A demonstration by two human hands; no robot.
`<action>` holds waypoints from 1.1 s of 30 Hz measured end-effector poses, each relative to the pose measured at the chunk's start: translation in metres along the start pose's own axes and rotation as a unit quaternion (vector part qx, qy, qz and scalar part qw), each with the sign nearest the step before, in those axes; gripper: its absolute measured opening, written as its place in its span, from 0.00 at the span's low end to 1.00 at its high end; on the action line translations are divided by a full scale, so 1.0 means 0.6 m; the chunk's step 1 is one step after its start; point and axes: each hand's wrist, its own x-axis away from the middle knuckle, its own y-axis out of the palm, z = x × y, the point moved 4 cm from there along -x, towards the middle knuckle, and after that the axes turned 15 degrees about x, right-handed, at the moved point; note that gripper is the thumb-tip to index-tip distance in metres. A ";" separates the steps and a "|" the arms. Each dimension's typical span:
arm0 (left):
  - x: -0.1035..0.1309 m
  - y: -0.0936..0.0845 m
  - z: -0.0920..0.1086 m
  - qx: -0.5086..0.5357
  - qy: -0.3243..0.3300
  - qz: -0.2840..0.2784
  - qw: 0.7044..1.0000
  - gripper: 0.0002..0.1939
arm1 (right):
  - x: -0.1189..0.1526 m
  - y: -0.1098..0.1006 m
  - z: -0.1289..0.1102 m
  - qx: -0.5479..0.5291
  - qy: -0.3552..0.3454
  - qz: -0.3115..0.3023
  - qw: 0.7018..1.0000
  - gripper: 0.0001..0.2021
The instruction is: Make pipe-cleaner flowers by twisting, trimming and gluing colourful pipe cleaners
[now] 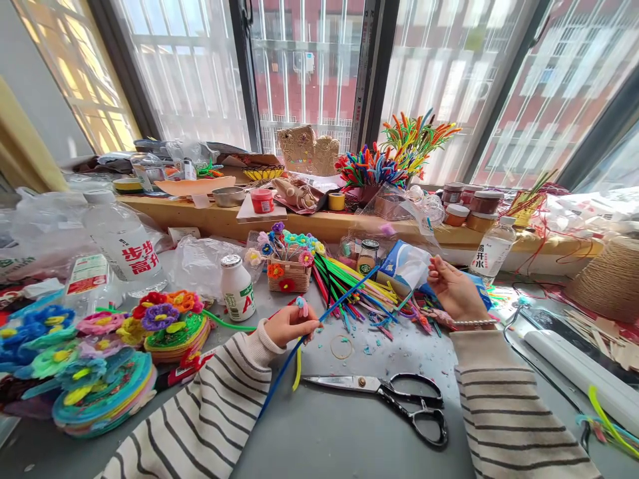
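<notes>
My left hand (292, 322) pinches a long blue pipe cleaner (344, 299) that slants from near my left sleeve up to the right; a small pink piece sits at my fingertips. My right hand (454, 287) is raised to the right, fingers curled near the far tip of the pipe cleaner, and whether it grips it I cannot tell. Between my hands lies a pile of coloured pipe cleaners (349, 283). Black-handled scissors (394, 392) lie on the grey table (329, 432) in front of me.
Stacks of pipe-cleaner flower coasters (100, 372) fill the left. A small white bottle (238, 288), a woven basket of flowers (288, 273), water bottles (127, 249), a twine cone (612, 279) and jars on the wooden sill (469, 206) crowd the back.
</notes>
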 end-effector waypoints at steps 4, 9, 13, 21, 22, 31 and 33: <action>-0.001 -0.002 0.002 0.015 0.000 0.013 1.000 0.14 | -0.002 -0.081 -0.005 0.283 -0.059 0.245 0.926 0.12; -0.002 -0.001 0.004 0.028 -0.008 0.030 0.999 0.14 | 0.007 -0.082 -0.013 0.446 -0.118 0.308 0.832 0.20; -0.005 -0.003 0.003 0.023 0.003 0.074 0.997 0.16 | 0.013 -0.037 -0.014 0.497 -0.098 0.230 0.831 0.19; -0.008 -0.022 -0.003 -0.063 0.053 0.189 0.978 0.16 | 0.053 0.117 0.007 0.645 -0.235 0.009 0.727 0.14; -0.007 -0.022 -0.003 -0.068 0.056 0.194 0.977 0.16 | 0.057 0.128 0.012 0.648 -0.244 -0.006 0.721 0.12; -0.007 -0.012 -0.013 -0.107 0.064 0.143 0.982 0.14 | 0.058 0.132 0.055 0.712 -0.240 -0.052 0.658 0.03; -0.008 -0.012 -0.016 -0.097 0.055 0.147 0.983 0.14 | 0.056 0.131 0.053 0.717 -0.242 -0.047 0.652 0.03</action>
